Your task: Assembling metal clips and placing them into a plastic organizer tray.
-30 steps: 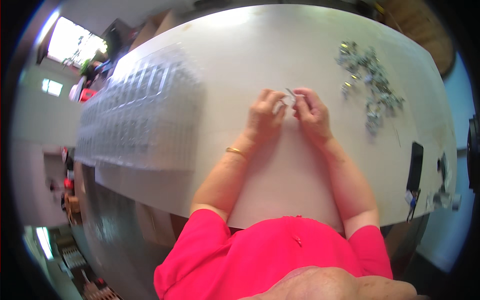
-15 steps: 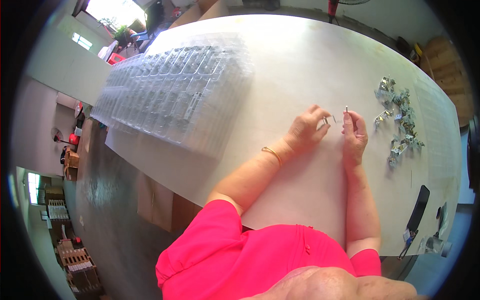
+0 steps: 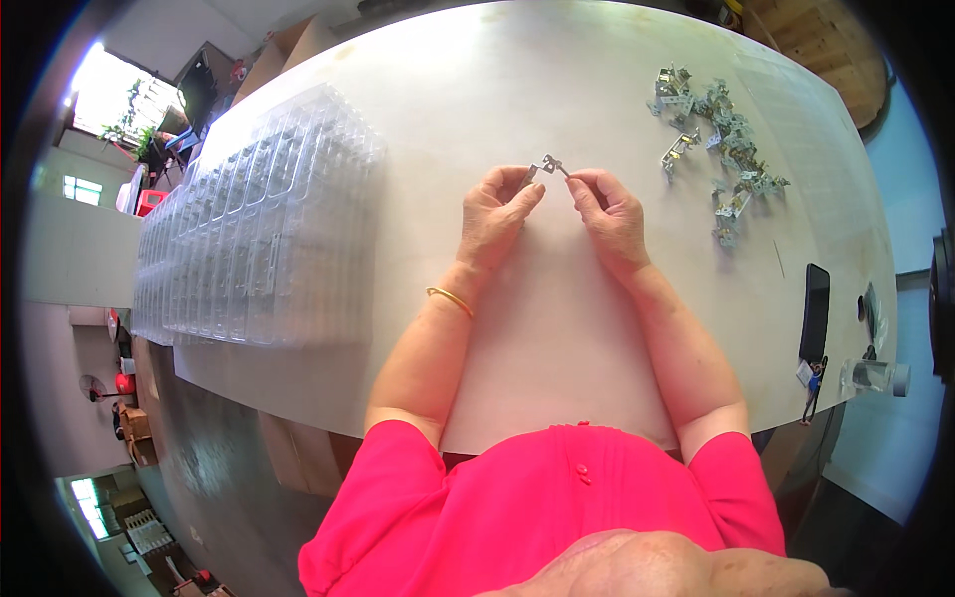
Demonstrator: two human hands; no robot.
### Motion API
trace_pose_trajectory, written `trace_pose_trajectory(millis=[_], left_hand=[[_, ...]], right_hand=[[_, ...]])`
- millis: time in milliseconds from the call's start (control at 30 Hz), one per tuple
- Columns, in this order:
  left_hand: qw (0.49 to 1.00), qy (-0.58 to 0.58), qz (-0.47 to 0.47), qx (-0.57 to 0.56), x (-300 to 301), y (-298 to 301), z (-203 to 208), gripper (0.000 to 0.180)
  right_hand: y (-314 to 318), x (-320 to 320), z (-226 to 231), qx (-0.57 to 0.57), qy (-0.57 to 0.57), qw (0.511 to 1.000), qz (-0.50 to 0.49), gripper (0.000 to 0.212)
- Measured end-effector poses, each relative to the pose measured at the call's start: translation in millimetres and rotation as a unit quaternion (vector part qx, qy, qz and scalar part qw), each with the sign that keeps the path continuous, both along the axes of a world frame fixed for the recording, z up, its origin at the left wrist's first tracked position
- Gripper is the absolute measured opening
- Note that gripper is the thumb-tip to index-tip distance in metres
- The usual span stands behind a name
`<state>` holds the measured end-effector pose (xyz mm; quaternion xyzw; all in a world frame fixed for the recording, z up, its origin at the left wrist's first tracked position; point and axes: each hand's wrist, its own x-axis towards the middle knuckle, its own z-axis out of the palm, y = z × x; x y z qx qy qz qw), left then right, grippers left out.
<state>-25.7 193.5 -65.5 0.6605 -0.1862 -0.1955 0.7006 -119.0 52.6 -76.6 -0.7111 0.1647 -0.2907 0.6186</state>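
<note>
Over the middle of the table, both hands are raised close together with fingertips pinched. My left hand [image 3: 493,217], with a gold bangle [image 3: 451,299] below the wrist, grips one end of a small bent metal bracket [image 3: 549,163]. Facing it, my right hand [image 3: 613,218] pinches a thin metal piece at the bracket's other end. Whether that piece is part of the bracket or a separate pin I cannot tell. To the right lies a loose pile of similar metal brackets [image 3: 737,149], silvery with some brassy parts.
Stacked clear plastic trays [image 3: 261,214] holding metal parts fill the table's left side. At the right edge lie a black phone [image 3: 815,312], a thin needle-like rod [image 3: 779,260], keys [image 3: 814,378] and a clear bottle [image 3: 871,377]. A cardboard box [image 3: 298,453] stands below the table's left front.
The view has shifted, so the table sits differently in it. My hands, apart before with a small metal piece in each, now meet at one bracket between their fingertips.
</note>
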Motion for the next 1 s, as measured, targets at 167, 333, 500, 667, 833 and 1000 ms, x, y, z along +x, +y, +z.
trace_pose_trajectory(millis=[167, 333, 500, 667, 833, 1000], left_hand=[[0.999, -0.051, 0.01, -0.007, -2, 0, -2, 0.025], [0.99, -0.14, 0.019, 0.02, -2, 0, -6, 0.024], [0.97, -0.231, 0.032, 0.065, -4, 0, 0, 0.025], [0.951, -0.299, 0.044, 0.068, -2, 0, -4, 0.026], [0.926, -0.365, 0.017, 0.095, -5, 0, 1, 0.027], [0.922, -0.375, 0.016, 0.094, -4, 0, -1, 0.028]], right_hand=[[2, -2, 5, -0.024, 0.011, 1.0, -0.005, 0.007], [2, -2, 5, -0.046, 0.008, 0.999, -0.02, 0.006], [1, -3, 7, -0.066, 0.02, 0.997, -0.022, 0.006], [-2, 0, 1, -0.072, 0.023, 0.997, -0.021, 0.013], [-1, -4, 14, 0.043, 0.045, 0.997, 0.053, 0.016], [-12, -2, 13, 0.15, 0.038, 0.979, 0.131, 0.019]])
